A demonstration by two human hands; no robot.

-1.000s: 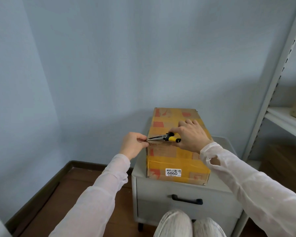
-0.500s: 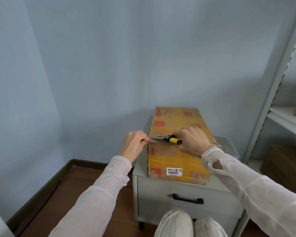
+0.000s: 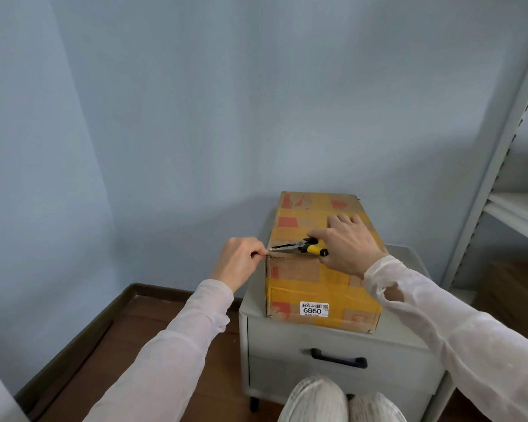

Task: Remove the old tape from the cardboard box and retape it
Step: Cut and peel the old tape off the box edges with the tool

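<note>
A cardboard box wrapped in yellow tape, with a white label reading 6860, stands on a grey cabinet. My right hand lies on the box top and grips yellow-handled pliers, whose jaws point left along the near top edge. At the box's near left top corner, my left hand is curled and pinches something thin, probably a tape end, right at the plier tips.
The cabinet has a drawer with a black handle. A white metal shelf unit stands to the right, with brown boxes low beside it. Blue walls close in behind and left. My knees are at the bottom.
My right hand's fingers spread forward over the box top, with the pliers staying along the edge. The left hand stays pinched at the corner.
</note>
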